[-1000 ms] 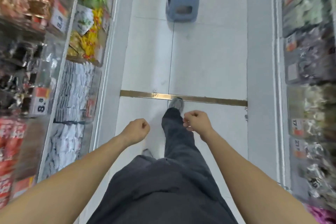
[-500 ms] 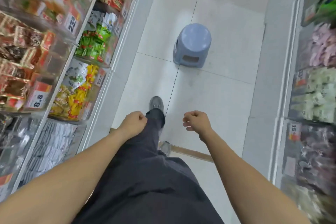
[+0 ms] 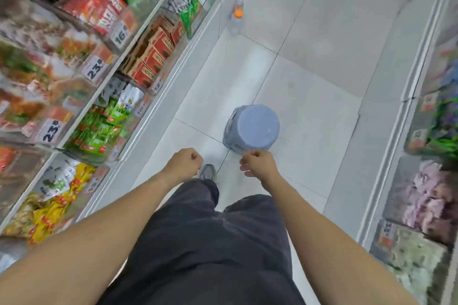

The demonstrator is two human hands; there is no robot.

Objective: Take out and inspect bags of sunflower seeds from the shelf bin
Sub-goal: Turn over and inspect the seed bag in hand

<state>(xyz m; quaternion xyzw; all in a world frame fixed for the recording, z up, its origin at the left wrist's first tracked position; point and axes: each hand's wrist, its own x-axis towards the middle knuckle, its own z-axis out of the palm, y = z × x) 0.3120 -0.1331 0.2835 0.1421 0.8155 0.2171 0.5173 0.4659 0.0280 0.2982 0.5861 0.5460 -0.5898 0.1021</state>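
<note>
Just ahead, round smooth plastic stool [image 3: 251,129].

Aisle floor [image 3: 309,62]: blue stool [image 3: 251,129] centre; bottle [image 3: 237,16] upper centre; snack shelves [image 3: 81,77] left; left hand [image 3: 184,162] and right hand [image 3: 257,164] fisted, empty.

On the left shelf, the price tags read "23.8" [image 3: 94,70], again "23.8" [image 3: 51,130], and "16" [image 3: 121,33]; other print is too blurred.
</note>
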